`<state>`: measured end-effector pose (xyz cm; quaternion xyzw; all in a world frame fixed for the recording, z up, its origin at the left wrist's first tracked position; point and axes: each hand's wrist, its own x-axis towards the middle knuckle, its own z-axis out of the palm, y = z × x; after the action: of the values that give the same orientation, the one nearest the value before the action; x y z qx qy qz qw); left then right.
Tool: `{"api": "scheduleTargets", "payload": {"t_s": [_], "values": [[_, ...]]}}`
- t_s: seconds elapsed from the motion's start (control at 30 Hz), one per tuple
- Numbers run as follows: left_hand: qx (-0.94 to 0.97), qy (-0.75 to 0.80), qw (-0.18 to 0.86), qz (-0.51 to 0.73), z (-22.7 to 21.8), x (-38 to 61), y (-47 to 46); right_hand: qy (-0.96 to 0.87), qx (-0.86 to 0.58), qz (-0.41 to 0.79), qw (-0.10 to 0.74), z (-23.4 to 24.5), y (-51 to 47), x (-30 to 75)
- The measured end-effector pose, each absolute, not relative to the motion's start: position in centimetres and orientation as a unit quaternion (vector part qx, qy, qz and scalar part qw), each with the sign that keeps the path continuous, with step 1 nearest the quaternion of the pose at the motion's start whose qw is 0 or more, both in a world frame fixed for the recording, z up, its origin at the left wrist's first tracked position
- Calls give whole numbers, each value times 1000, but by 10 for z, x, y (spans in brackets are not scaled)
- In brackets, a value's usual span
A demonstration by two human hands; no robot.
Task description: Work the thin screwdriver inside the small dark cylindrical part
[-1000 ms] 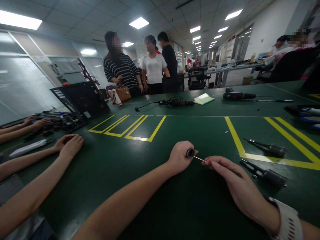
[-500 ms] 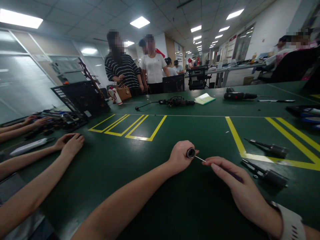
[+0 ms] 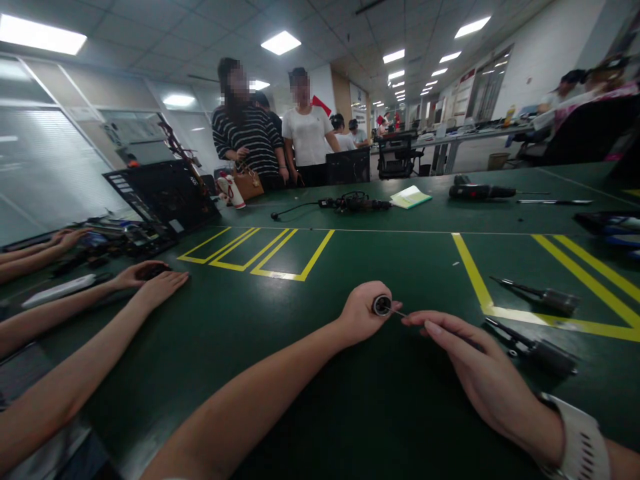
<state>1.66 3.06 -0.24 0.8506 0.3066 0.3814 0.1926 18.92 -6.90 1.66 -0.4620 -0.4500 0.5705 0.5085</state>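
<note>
My left hand (image 3: pixel 364 312) is wrapped round a dark cylindrical part (image 3: pixel 381 305), whose round open end with a metallic rim faces me. Between the fingers of my right hand (image 3: pixel 465 353) is a thin metal rod (image 3: pixel 399 312), pinched like a tool; its handle is hidden by the hand, so I cannot tell its exact kind. The rod's tip reaches into the open end of the cylinder. To the right of my right hand lie two dark cylindrical parts with long shafts, one nearer (image 3: pixel 543 353) and one farther (image 3: pixel 547 298), with a small ring (image 3: pixel 513 354) beside the nearer one.
Yellow tape outlines (image 3: pixel 277 275) mark the green table (image 3: pixel 280 320). Farther back lie a black cable bundle (image 3: pixel 355 202), a notepad (image 3: pixel 411 197), a power drill (image 3: pixel 480 190) and a pen (image 3: pixel 555 201). At left are a co-worker's hands (image 3: pixel 155 287) and a black equipment panel (image 3: pixel 160 193).
The rod has moved left, its tip now inside the cylinder's open end, with my right hand shifting slightly the same way. The co-worker's near hand has stretched out to the right.
</note>
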Motion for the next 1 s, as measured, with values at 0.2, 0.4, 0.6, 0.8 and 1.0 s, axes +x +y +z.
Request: {"api": "scheduleTargets", "payload": {"t_s": [0.2, 0.4, 0.6, 0.8, 1.0], "values": [[874, 333, 101, 339, -3, 16, 29, -558, -491, 459, 487, 19, -74, 187], [870, 314, 127, 357, -2, 15, 30, -458, -473, 562, 501, 20, -70, 187], [858, 304, 188, 370, -3, 15, 32, -402, -459, 602, 515, 20, -67, 187], [868, 360, 102, 327, -3, 16, 30, -491, -484, 528, 495, 14, -72, 188], [878, 331, 96, 333, -3, 16, 30, -467, -470, 561, 497, 14, -70, 189]]}}
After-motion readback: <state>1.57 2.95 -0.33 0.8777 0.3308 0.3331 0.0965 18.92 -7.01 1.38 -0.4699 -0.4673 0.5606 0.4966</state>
